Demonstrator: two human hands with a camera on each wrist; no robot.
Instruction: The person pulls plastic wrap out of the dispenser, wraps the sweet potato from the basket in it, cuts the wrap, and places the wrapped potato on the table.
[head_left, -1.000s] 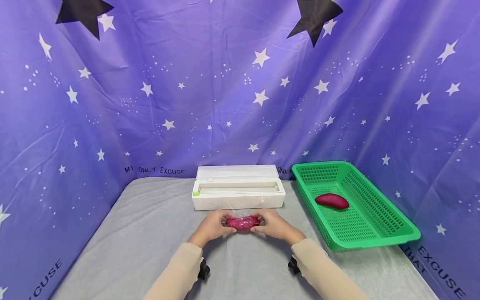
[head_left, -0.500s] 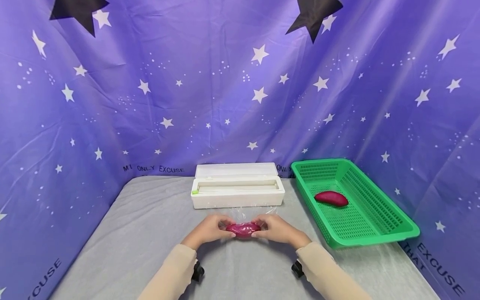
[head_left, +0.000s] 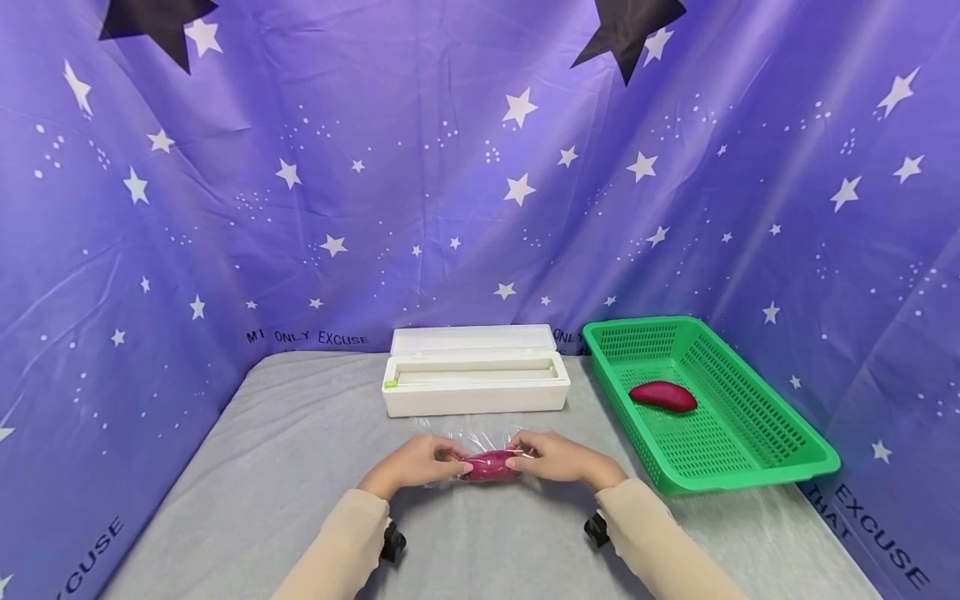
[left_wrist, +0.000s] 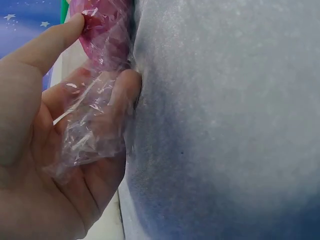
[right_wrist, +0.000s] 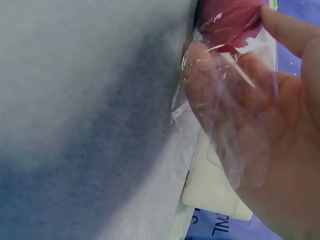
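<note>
A dark red sweet potato (head_left: pixel 491 466), wrapped in clear cling film, lies crosswise low over the grey cloth. My left hand (head_left: pixel 418 461) grips its left end, thumb on the near side. At the right end, my right hand (head_left: pixel 558 457) holds it in the same way. Loose cling film (left_wrist: pixel 95 120) hangs crumpled over the left fingers in the left wrist view. More of the film (right_wrist: pixel 235 115) drapes across the right fingers in the right wrist view. Beyond the sweet potato, the film fans out in creases toward the white box.
Behind the hands stands a long white cling film box (head_left: pixel 477 400), its lid (head_left: pixel 474 339) raised and a green slider (head_left: pixel 390 384) at its left end. To the right, a green basket (head_left: pixel 750 486) holds another sweet potato (head_left: pixel 663 397). A star-printed purple curtain (head_left: pixel 465 167) encloses the table.
Both hands have come slightly nearer the body with the sweet potato, turning it a little. The film that stretched up to the box now ends short of it, gathered around the sweet potato.
</note>
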